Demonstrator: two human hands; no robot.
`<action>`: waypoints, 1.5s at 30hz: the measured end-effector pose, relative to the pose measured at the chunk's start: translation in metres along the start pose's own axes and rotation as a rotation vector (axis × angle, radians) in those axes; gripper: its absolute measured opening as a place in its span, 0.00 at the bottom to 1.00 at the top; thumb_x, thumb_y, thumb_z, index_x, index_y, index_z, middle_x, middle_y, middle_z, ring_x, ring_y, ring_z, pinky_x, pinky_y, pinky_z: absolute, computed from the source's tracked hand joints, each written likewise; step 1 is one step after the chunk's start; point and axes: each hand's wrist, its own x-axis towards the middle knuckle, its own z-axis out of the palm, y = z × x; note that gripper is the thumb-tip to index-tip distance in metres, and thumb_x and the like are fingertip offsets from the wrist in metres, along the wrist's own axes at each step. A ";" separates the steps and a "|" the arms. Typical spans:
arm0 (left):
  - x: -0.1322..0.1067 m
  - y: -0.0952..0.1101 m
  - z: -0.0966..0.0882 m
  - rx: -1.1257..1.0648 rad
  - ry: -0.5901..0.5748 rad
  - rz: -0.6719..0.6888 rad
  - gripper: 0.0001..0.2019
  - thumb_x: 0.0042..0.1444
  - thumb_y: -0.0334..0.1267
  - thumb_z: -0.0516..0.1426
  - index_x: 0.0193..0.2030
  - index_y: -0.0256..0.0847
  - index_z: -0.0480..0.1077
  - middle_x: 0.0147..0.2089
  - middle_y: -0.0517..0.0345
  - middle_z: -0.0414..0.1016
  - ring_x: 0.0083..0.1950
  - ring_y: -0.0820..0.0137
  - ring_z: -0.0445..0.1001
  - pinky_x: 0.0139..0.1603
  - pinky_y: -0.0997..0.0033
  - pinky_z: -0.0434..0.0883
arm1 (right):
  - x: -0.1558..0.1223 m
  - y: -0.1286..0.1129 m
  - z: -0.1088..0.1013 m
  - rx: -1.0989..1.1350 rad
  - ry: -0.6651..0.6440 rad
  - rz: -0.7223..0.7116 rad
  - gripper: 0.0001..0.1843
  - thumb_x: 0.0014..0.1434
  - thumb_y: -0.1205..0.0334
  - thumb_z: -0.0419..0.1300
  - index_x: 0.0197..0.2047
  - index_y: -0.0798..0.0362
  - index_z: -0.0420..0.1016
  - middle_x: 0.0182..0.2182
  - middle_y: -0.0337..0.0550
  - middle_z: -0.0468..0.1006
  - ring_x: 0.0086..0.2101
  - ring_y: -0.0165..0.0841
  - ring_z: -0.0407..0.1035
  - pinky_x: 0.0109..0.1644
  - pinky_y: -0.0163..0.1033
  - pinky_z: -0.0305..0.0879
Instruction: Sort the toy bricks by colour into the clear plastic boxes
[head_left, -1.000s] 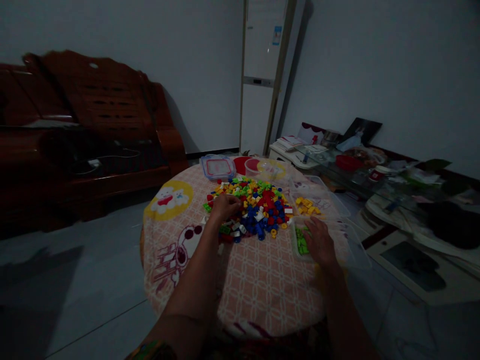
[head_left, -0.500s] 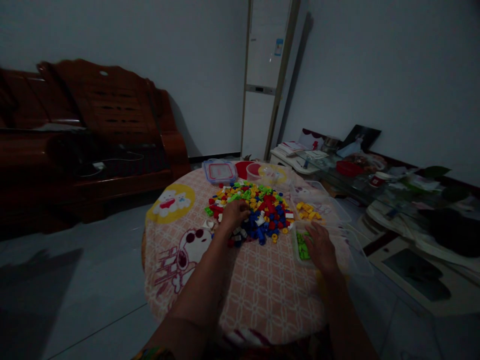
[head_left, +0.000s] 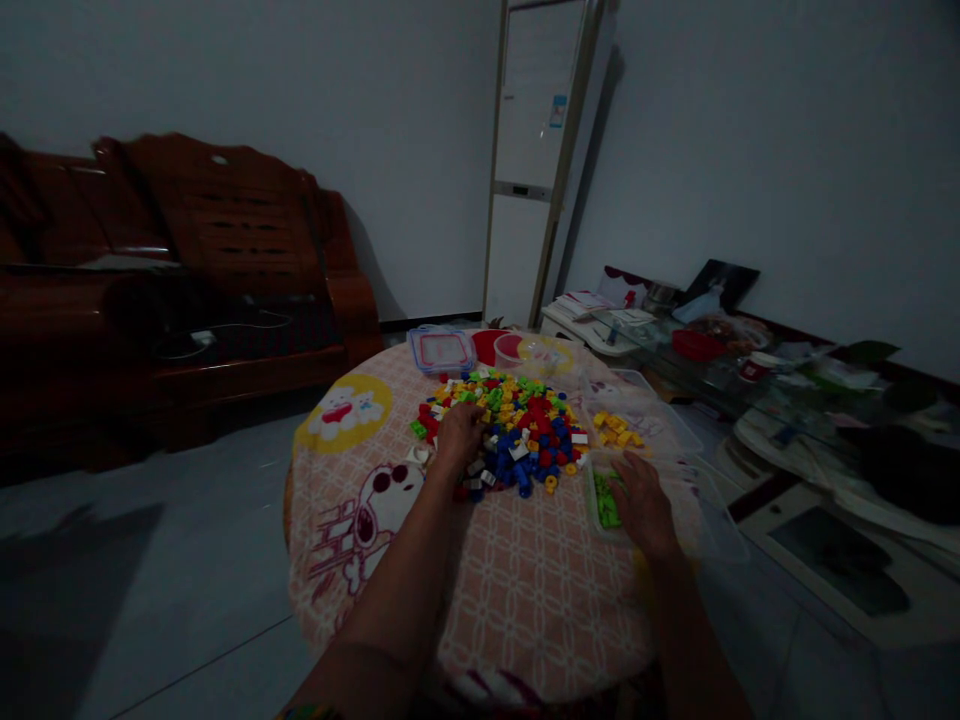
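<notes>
A heap of toy building blocks [head_left: 529, 420] in red, blue, yellow, green and white lies on the round table. At its left side is my left hand [head_left: 460, 435], reaching into the blocks with fingers bent together; whatever is between them is hidden. My right hand [head_left: 643, 503] rests over a clear plastic box [head_left: 595, 525] at the right of the table, its fingers apart and dipping over the green blocks [head_left: 606, 498] inside. Just behind, yellow blocks [head_left: 615, 430] lie in another clear box [head_left: 679, 430].
A lidded clear container [head_left: 442, 350] and a round clear tub [head_left: 510, 348] stand at the table's back. A patterned cloth [head_left: 540, 590] covers the table. To the right is a cluttered glass-topped stand [head_left: 795, 400]; a wooden sofa [head_left: 225, 230] stands at the left.
My left hand has shifted slightly left and down along the heap. My right hand stays over the box of green blocks. The whole view has tilted a little upward.
</notes>
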 end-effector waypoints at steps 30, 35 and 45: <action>-0.004 0.031 0.035 0.043 -0.103 0.128 0.13 0.62 0.33 0.53 0.46 0.43 0.79 0.48 0.48 0.78 0.50 0.60 0.76 0.51 0.64 0.70 | 0.000 0.003 0.001 0.020 -0.009 0.010 0.18 0.65 0.57 0.51 0.52 0.50 0.77 0.59 0.53 0.72 0.60 0.46 0.63 0.62 0.56 0.67; -0.003 0.028 0.037 -0.041 -0.084 0.133 0.09 0.61 0.32 0.56 0.44 0.41 0.77 0.47 0.50 0.78 0.50 0.63 0.75 0.52 0.66 0.69 | 0.001 0.001 -0.002 -0.002 -0.021 0.015 0.18 0.65 0.58 0.51 0.51 0.53 0.78 0.59 0.55 0.72 0.60 0.48 0.63 0.62 0.56 0.67; -0.002 0.026 0.030 -0.229 -0.013 0.099 0.03 0.56 0.35 0.61 0.36 0.40 0.74 0.37 0.55 0.78 0.40 0.67 0.75 0.44 0.69 0.70 | 0.002 -0.007 -0.006 -0.008 -0.028 0.028 0.18 0.65 0.60 0.52 0.51 0.52 0.78 0.59 0.54 0.72 0.60 0.46 0.63 0.63 0.55 0.66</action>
